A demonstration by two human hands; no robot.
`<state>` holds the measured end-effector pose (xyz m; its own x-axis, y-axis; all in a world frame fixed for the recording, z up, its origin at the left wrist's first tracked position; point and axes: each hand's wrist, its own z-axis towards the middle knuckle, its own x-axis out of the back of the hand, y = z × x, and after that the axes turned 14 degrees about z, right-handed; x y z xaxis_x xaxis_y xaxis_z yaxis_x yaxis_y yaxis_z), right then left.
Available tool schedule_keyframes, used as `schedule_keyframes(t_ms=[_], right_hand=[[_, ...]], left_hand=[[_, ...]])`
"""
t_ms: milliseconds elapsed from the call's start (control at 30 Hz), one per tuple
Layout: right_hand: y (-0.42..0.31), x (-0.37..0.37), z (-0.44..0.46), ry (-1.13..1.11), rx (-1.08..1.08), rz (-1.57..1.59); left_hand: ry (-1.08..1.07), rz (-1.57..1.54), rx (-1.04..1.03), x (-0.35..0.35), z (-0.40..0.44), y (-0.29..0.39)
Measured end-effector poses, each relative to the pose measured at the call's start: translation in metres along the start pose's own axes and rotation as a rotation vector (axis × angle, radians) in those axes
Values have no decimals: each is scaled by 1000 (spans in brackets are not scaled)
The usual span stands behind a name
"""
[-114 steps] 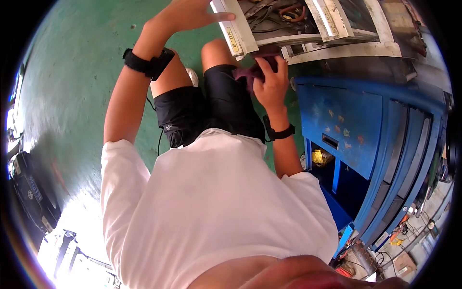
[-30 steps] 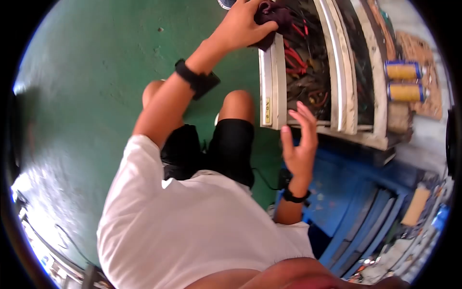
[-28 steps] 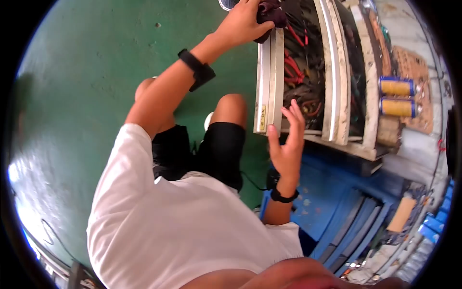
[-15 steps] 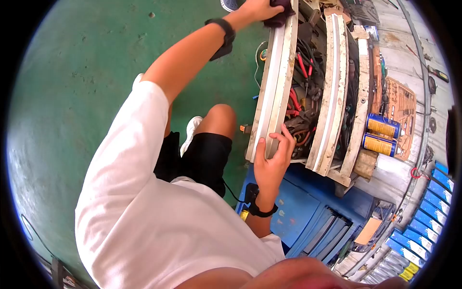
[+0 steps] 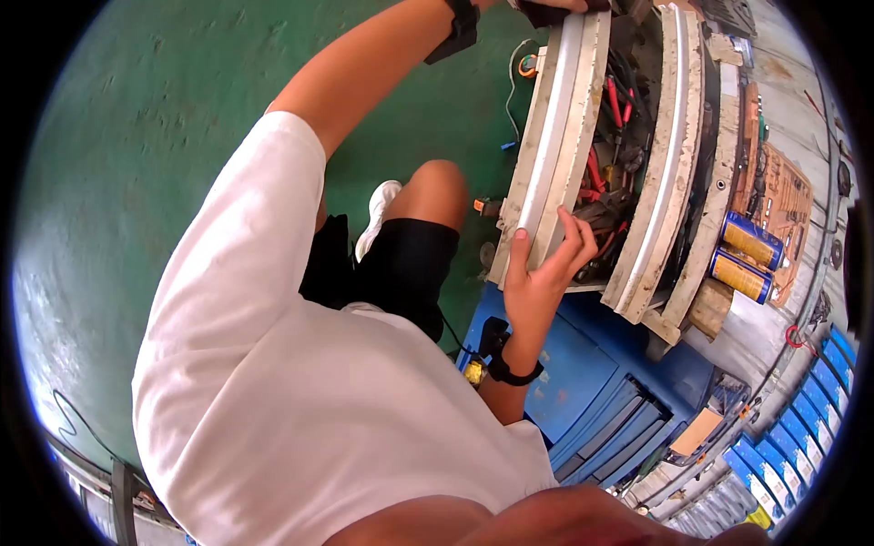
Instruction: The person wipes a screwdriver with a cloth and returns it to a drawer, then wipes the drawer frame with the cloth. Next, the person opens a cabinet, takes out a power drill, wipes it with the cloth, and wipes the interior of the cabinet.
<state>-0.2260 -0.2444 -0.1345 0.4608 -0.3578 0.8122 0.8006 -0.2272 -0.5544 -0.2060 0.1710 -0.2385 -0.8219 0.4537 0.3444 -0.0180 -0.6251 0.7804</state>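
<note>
My left hand [image 5: 572,5] is mostly cut off by the top edge of the view. It is closed on a dark cloth [image 5: 543,14] at the far end of the front drawer [image 5: 549,146], which has a worn cream face with a pale strip. My right hand [image 5: 543,273] rests on the near end of this drawer, fingers apart. Its thumb lies on the pale strip and its bent fingers reach over the inner edge. Inside the pulled-out drawer lie red-handled pliers [image 5: 594,171] among other dark tools.
Behind stands a second cream drawer [image 5: 662,164]. Two blue-and-yellow cans [image 5: 752,238] lie near an orange-brown tool tray [image 5: 786,200] on the bench top. A blue cabinet [image 5: 555,373] is beside my right forearm. A tape roll [image 5: 527,65] hangs by the drawer's outer side.
The whole view has shifted, so the drawers sit further right and slightly higher. More of my left hand and the cloth is cut off at the top. My right hand stays on the drawer.
</note>
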Motion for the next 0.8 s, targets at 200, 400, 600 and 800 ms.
schedule_keyframes(t_ms=[200, 400, 600, 800], right_hand=[[2, -1, 0, 0, 36, -31], [3, 1, -4, -5, 13, 4], [4, -1, -4, 7, 13, 19], [4, -2, -5, 6, 65, -48]], left_hand=[[8, 2, -38, -4, -59, 60], [0, -63, -9, -8, -116, 109], [401, -51, 270, -20, -101, 61], [396, -308, 385, -41, -97, 9]])
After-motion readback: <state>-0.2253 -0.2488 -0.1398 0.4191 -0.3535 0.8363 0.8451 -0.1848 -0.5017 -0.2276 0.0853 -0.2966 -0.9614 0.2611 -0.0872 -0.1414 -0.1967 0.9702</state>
